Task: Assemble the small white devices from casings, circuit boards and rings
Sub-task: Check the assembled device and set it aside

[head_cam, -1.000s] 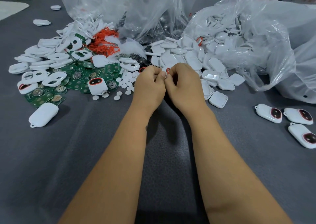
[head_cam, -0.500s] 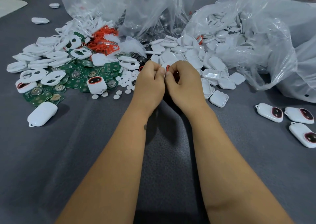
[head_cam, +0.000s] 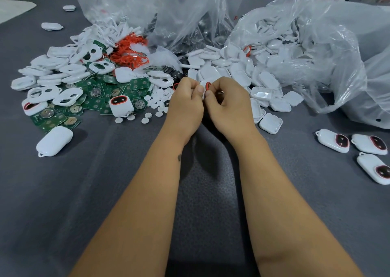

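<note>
My left hand and my right hand meet at the middle of the table, fingers curled. Between their fingertips they pinch a small white casing with a red ring on it; most of the piece is hidden by my fingers. To the left lie green circuit boards, white casing fronts with cut-outs, a heap of red rings and small white discs. White casing backs are piled behind my hands.
Three finished white devices lie at the right edge. Another white device lies face down at the left, and one stands among the boards. Clear plastic bags full of parts rise at the back and right. Grey cloth covers the table.
Both hands stay pressed together on the small piece; my fingers have shifted slightly around it, and the red ring shows a little more between the fingertips.
</note>
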The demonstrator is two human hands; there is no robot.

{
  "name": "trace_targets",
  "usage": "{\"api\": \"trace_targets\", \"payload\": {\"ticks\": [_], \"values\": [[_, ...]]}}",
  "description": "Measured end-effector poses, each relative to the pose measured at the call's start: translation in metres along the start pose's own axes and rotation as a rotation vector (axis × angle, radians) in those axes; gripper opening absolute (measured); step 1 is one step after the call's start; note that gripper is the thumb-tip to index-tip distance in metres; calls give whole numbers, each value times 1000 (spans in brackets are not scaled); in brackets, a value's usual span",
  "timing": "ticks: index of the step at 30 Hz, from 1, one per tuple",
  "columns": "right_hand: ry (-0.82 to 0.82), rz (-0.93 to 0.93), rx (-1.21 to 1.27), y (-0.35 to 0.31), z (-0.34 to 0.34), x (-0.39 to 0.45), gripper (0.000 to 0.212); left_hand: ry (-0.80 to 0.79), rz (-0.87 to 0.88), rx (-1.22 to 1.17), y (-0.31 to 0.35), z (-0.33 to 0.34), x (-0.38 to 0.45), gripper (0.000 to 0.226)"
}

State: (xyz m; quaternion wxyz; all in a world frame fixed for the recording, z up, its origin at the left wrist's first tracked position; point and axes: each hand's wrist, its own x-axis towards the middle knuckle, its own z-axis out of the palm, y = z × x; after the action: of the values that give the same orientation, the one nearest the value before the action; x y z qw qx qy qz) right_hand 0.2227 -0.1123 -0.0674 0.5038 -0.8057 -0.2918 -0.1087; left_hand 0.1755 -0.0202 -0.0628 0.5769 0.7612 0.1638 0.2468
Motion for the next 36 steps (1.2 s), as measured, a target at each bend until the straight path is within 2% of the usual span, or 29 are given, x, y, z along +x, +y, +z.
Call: {"api": "trace_targets", "payload": {"ticks": [36], "values": [[27,33,-3,-1,4,1,11,1,-8,-6,-3,2,2,20]]}}
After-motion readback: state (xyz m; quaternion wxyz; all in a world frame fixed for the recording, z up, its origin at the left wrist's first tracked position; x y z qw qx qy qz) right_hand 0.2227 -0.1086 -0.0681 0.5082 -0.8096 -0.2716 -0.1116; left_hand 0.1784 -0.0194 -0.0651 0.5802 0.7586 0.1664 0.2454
